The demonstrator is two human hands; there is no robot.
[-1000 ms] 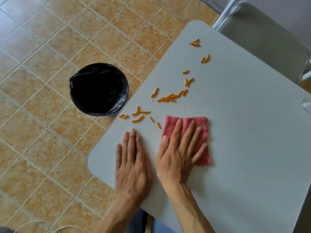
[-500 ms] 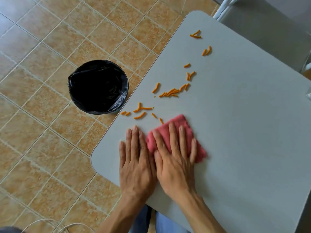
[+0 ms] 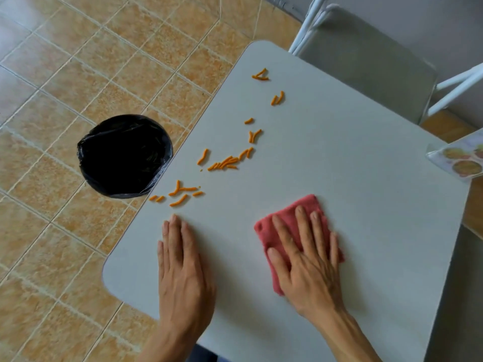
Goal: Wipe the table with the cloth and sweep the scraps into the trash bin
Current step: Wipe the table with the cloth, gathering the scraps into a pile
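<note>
Tan floor tiles surround a pale grey bench [image 3: 339, 178], where a person wipes with a pink cloth [image 3: 287, 212] lying near the front edge. Both hands are spread flat: the right hand [image 3: 308, 259] presses the cloth down, the left hand [image 3: 180, 267] braces on the bare top. A good stroke would likely run from the far right toward the left edge, herding scraps [image 3: 224, 162] over it into the bin [image 3: 124, 155] standing on the floor just beside that edge. Orange, short and curled, the scraps lie strewn along the left side.
</note>
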